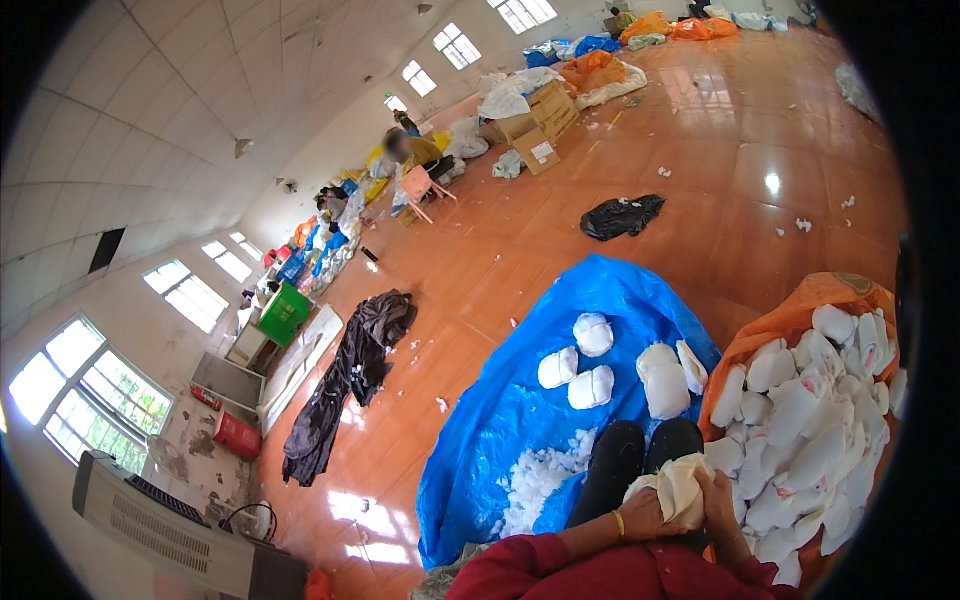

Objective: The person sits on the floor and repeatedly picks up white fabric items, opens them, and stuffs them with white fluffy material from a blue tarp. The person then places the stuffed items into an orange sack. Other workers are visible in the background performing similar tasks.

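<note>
Seated on a polished orange-brown wooden floor [560, 230] in a large white-walled hall, knees in black trousers [640, 455] stretched forward over a crumpled blue plastic tarpaulin [500, 420]. Both hands low in the frame near the lower edge, clasped around a soft cream-white padded fabric piece [678, 488]: left hand [640, 517], with a thin yellow bangle at the wrist, closed on its near-left side; right hand [718, 500] closed on its right side, each grip wrapped tight on the cloth. Padded piece bunched and folded, long axis running roughly left to right between the hands, upper edge turned away toward the knees; exact facing hard to tell in the crumple.

Immediately right, touching the right forearm's side, an open orange woven sack [800, 310] heaped with similar white padded pieces [810, 430], its rim hemming in the right side. Ahead on the tarpaulin, a loose cluster of five or so finished white pads [600, 370], and nearer left of the knees a scatter of white stuffing fluff [540, 475]. Tarpaulin's left edge falling away to bare floor, with a dark grey garment [350, 380] lying well apart beyond it. Wide open floor ahead, broken by a black plastic bag [620, 215] and small white scraps. Far off, another seated person [405, 150] beside stacked brown cardboard boxes [535, 125]; windows along the left wall.
</note>
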A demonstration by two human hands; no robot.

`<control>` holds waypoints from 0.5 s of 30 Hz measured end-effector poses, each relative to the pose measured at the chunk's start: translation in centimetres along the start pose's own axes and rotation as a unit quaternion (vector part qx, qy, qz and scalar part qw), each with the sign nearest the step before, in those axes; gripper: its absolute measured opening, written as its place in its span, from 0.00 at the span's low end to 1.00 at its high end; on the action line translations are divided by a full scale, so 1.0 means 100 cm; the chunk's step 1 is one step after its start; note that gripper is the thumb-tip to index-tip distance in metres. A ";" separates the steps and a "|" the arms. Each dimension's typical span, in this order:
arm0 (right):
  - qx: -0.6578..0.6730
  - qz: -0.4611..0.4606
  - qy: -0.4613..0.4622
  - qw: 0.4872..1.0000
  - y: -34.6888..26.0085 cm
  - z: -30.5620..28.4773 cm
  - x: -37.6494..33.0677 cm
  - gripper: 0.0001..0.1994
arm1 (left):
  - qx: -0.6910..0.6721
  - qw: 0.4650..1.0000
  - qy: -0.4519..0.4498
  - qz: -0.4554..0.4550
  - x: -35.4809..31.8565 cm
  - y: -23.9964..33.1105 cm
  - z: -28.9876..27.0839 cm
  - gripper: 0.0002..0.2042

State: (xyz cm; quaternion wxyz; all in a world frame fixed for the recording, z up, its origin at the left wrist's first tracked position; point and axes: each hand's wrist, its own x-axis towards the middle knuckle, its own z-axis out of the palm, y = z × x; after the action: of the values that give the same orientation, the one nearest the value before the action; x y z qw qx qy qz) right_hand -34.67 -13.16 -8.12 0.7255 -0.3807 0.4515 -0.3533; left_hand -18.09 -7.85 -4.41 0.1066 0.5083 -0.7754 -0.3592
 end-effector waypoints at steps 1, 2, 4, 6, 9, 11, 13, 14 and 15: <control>0.013 0.003 -0.008 1.000 -0.002 0.001 0.001 0.14 | 0.010 1.000 -0.012 -0.008 0.002 -0.001 -0.001 0.36; 0.027 0.006 -0.012 1.000 -0.003 0.001 0.000 0.15 | 0.020 0.999 -0.026 -0.013 0.003 -0.001 0.000 0.36; 0.008 0.013 -0.012 1.000 0.000 -0.002 0.003 0.16 | 0.049 0.998 -0.032 -0.004 0.002 -0.008 0.011 0.38; -0.057 0.024 -0.008 0.998 0.003 -0.009 0.009 0.17 | 0.069 0.996 -0.063 -0.008 0.003 0.007 0.005 0.37; -0.130 0.010 -0.064 0.989 -0.015 -0.025 0.013 0.18 | 0.085 0.991 -0.099 0.001 0.009 0.021 0.007 0.35; -0.133 0.024 -0.075 0.988 -0.035 -0.018 0.015 0.19 | 0.100 0.993 -0.065 0.021 0.006 0.023 0.016 0.36; -0.265 -0.004 -0.056 0.963 -0.019 -0.047 0.026 0.21 | 0.021 0.984 -0.170 -0.041 0.028 0.057 -0.025 0.38; -0.341 -0.128 -0.116 0.924 0.003 -0.062 0.040 0.19 | -0.031 0.993 -0.111 -0.016 0.031 0.046 -0.016 0.41; -0.210 -0.002 -0.087 0.974 0.018 -0.067 0.044 0.19 | 0.007 0.988 -0.135 -0.074 0.036 0.038 -0.006 0.39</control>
State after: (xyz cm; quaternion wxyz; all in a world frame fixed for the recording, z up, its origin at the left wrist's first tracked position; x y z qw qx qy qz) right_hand -39.03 -17.66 -13.38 0.6654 -0.5547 0.4498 -0.2173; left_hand -22.13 -10.36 -2.16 -0.0294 0.5122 -0.7453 -0.4258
